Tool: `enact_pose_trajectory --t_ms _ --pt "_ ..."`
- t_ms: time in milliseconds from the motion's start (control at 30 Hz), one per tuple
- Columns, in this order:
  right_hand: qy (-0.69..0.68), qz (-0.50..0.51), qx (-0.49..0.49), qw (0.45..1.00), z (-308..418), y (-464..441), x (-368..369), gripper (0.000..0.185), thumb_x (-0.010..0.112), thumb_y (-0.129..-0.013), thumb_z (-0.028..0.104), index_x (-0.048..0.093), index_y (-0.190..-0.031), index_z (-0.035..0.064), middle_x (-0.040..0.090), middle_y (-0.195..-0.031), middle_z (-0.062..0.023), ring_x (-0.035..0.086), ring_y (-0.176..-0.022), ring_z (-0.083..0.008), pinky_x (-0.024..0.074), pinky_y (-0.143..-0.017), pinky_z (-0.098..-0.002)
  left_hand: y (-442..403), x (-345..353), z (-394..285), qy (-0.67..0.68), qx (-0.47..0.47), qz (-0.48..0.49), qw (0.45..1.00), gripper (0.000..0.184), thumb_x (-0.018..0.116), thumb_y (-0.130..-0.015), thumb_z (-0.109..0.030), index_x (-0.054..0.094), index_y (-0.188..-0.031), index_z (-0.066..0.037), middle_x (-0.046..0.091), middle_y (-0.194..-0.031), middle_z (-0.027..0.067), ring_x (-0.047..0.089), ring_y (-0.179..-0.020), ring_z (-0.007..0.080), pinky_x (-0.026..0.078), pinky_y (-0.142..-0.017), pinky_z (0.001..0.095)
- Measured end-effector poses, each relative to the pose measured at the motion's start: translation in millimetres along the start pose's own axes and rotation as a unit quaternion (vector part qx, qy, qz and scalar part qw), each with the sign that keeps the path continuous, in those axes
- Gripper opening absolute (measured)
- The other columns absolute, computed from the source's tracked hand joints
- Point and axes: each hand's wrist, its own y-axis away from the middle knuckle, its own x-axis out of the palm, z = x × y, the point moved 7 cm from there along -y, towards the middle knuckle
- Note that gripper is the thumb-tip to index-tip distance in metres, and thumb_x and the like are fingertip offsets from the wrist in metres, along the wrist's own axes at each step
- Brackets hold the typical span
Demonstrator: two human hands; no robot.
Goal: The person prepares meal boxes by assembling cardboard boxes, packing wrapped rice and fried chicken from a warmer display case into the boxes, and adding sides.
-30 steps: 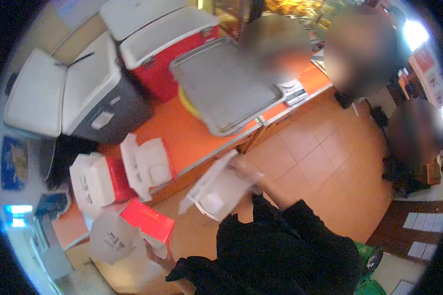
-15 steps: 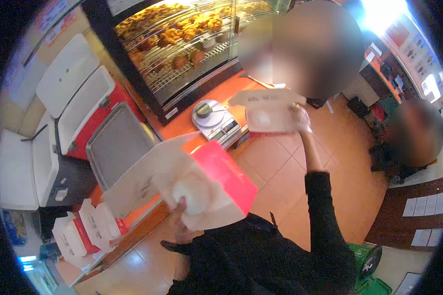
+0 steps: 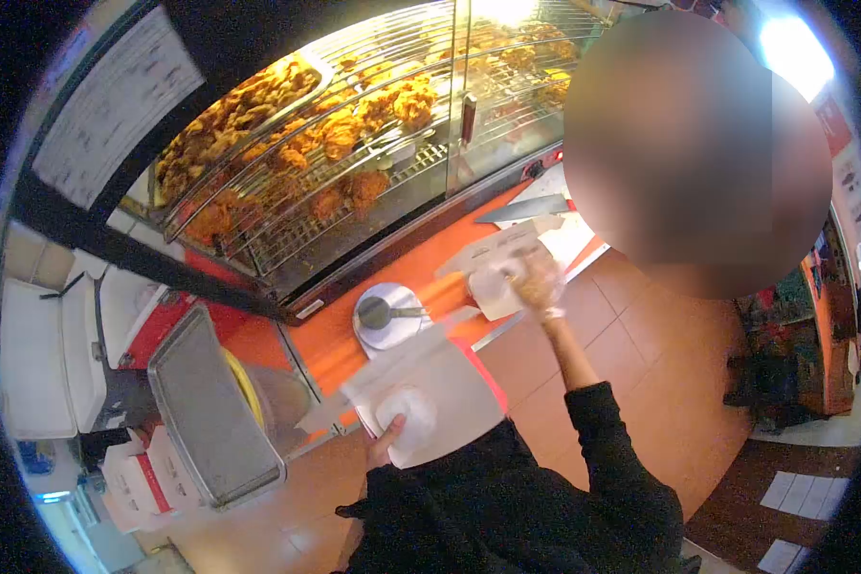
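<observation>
My left hand [image 3: 385, 448] grips the side of an open white-and-red cardboard takeaway box [image 3: 454, 387], its thumb inside against a white rounded mound [image 3: 409, 416]. Higher up, my right hand [image 3: 542, 280] is closed on a second open takeaway box [image 3: 488, 298], which is at the counter edge; motion blurs the fingers. A white rounded lump [image 3: 493, 277] shows inside that box too. Just beyond the left box is a round-topped kitchen scale [image 3: 392, 337], with a dark, round-headed utensil [image 3: 378, 313] on it.
A glass warming cabinet [image 3: 459, 120] with fried chicken stands behind the orange counter [image 3: 330, 335]. A large knife [image 3: 524, 209] lies near the right box. At left are a grey tray [image 3: 206, 411] and more takeaway boxes [image 3: 148, 483]. Another person [image 3: 684, 158] stands at right.
The right-hand box has gone from over the floor to the counter edge. The left box has tilted and shifted slightly. My view has turned toward the cabinet.
</observation>
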Motion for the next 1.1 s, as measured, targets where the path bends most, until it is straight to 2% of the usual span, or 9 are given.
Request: enact_pose_trajectory --t_ms 67,200,500,667,700,767,833,1000,1100 --pt "-0.090 0.150 -0.005 0.985 0 28 78 0.037 0.075 -0.074 0.035 0.071 -0.099 0.0087 0.066 -0.096 -0.0169 0.063 -0.092 -0.0360 0.0505 -0.080 -0.0474 -14 1 1 0.062 0.029 -0.064 0.996 0.068 0.072 -0.083 -0.007 0.039 -0.142 -0.008 0.058 -0.126 0.0138 0.059 -0.113 0.0285 0.050 -0.096 0.0420" --pt "-0.151 0.172 0.092 0.969 11 19 58 0.030 0.078 -0.070 0.029 0.073 -0.088 0.0053 0.067 -0.093 -0.0188 0.063 -0.091 -0.0372 0.0511 -0.080 -0.0468 -26 22 -25 0.072 0.136 -0.134 0.979 0.070 0.072 -0.083 -0.008 0.037 -0.143 -0.007 0.057 -0.128 0.0153 0.058 -0.116 0.0314 0.050 -0.097 0.0467" --pt "-0.166 0.210 -0.040 0.963 57 -40 11 0.026 0.071 -0.080 0.032 0.066 -0.084 0.0070 0.065 -0.079 -0.0164 0.064 -0.077 -0.0372 0.0512 -0.070 -0.0485 -38 37 -25 0.156 0.290 -0.209 0.921 0.058 0.064 -0.089 -0.012 0.038 -0.140 -0.007 0.057 -0.123 0.0167 0.061 -0.112 0.0283 0.055 -0.091 0.0430" --pt "-0.247 0.015 -0.244 0.938 206 -173 -97 0.034 0.062 -0.090 0.034 0.060 -0.111 0.0080 0.065 -0.092 -0.0173 0.064 -0.085 -0.0363 0.0500 -0.073 -0.0495 -34 47 -19 0.329 0.284 -0.265 0.861 0.056 0.062 -0.088 -0.010 0.042 -0.140 -0.003 0.056 -0.129 0.0185 0.059 -0.114 0.0348 0.051 -0.097 0.0449" --pt "-0.143 -0.116 -0.241 0.953 229 -189 -95 0.042 0.058 -0.092 0.041 0.056 -0.119 0.0084 0.066 -0.102 -0.0167 0.065 -0.092 -0.0348 0.0512 -0.077 -0.0482 -38 42 -16 0.335 0.294 -0.271 0.853 0.056 0.062 -0.088 -0.010 0.042 -0.140 -0.003 0.056 -0.129 0.0185 0.059 -0.114 0.0348 0.051 -0.097 0.0449" --pt "-0.058 0.123 -0.199 0.971 268 -230 -61 0.049 0.057 -0.090 0.051 0.060 -0.120 0.0126 0.066 -0.108 -0.0164 0.066 -0.092 -0.0326 0.0536 -0.077 -0.0442 -35 45 -32 0.220 0.350 -0.314 0.855 0.059 0.064 -0.086 -0.007 0.038 -0.139 -0.008 0.053 -0.129 0.0139 0.056 -0.117 0.0294 0.052 -0.096 0.0422" --pt "0.105 0.088 -0.203 0.970 291 -245 -30 0.034 0.055 -0.092 0.040 0.063 -0.114 0.0145 0.067 -0.102 -0.0098 0.068 -0.087 -0.0263 0.0550 -0.070 -0.0415 -47 53 -55 0.272 0.347 -0.327 0.836 0.063 0.066 -0.085 -0.004 0.037 -0.140 -0.011 0.051 -0.130 0.0121 0.054 -0.119 0.0274 0.051 -0.097 0.0408" --pt "-0.179 -0.068 -0.269 0.944 274 -259 -44 0.044 0.066 -0.077 0.030 0.064 -0.117 0.0108 0.067 -0.107 -0.0179 0.063 -0.100 -0.0361 0.0510 -0.088 -0.0443 -70 51 -86 0.218 0.471 -0.373 0.769 0.082 0.068 -0.080 0.004 0.024 -0.147 -0.014 0.043 -0.140 0.0125 0.045 -0.128 0.0280 0.041 -0.106 0.0412" --pt "-0.361 0.036 -0.189 0.913 253 -262 -43 0.043 0.066 -0.074 0.026 0.067 -0.115 0.0126 0.067 -0.108 -0.0179 0.064 -0.101 -0.0340 0.0511 -0.087 -0.0431 -79 55 -92 0.241 0.453 -0.388 0.765 0.088 0.069 -0.079 0.004 0.020 -0.149 -0.014 0.040 -0.143 0.0131 0.044 -0.129 0.0284 0.041 -0.105 0.0422"
